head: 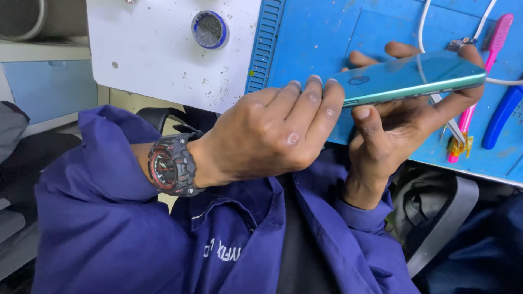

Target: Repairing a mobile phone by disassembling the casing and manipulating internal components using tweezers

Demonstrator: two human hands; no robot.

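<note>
- Sleeves of my dark blue work jacket (109, 239) fill the bottom of the head view, below the phone; black-and-red wristwatch (170, 166) sits on my left wrist.
- Left hand (267, 136) grips the near end of the phone (408, 79): fingers curled over the top face, thumb tucked under, pressed tight on the edge.
- Right hand (397, 122) cradles the phone from underneath, thumb on the lower edge, fingertips wrapping the far side. Closed on it, not spread.
- Phone held in the air, over the blue work mat (327, 38), tilted edge-on toward me.
- Looks: thin teal slab, glossy back, round mark near my left fingers.
- Handling guess: light, stiff, slick glass, likely fragile; best held by the side rails, not the faces.
- Right of the phone: pink brush (493, 38), blue tool handle (501, 117), white cable (422, 22).
- Left of the phone: white panel (163, 49) with a round blue-rimmed tin (210, 30).
</note>
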